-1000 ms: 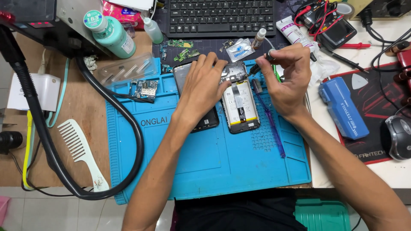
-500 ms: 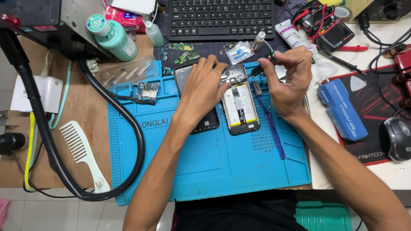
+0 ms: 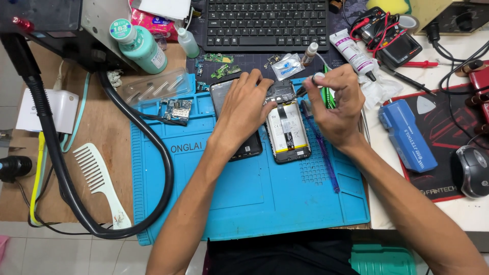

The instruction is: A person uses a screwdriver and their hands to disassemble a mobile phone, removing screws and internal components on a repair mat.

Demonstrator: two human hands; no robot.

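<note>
Two bare hands work over an opened phone (image 3: 287,133) that lies back-up, its cover off, on a blue repair mat (image 3: 265,198) spread on the tabletop (image 3: 102,147). The left hand (image 3: 245,109) lies flat with fingers spread, pressing down on the phone's upper left edge and partly covering a dark phone back cover (image 3: 239,137) that lies just beside the phone under the palm. The right hand (image 3: 333,104) is curled, thumb and fingers pinched on a small screwdriver (image 3: 307,86) whose tip points down at the top of the phone, between the two hands. Just right of the phone, under the right wrist, a blue-handled tool (image 3: 322,150) lies lengthwise on the mat. Left of the left hand sit a small circuit board (image 3: 175,109) and a clear plastic tray (image 3: 155,87), with a thick black hose (image 3: 153,153) curving around them. Beyond the fingertips are a black keyboard (image 3: 265,23), loose green board pieces (image 3: 221,65) and a small clear packet (image 3: 288,66). Right of the right hand lie a white tube (image 3: 351,51), a blue case (image 3: 406,135) and a computer mouse (image 3: 472,170). Far left of the left forearm, a pale comb (image 3: 99,183) rests on the wood, and a green bottle (image 3: 137,46) stands up past it.
</note>
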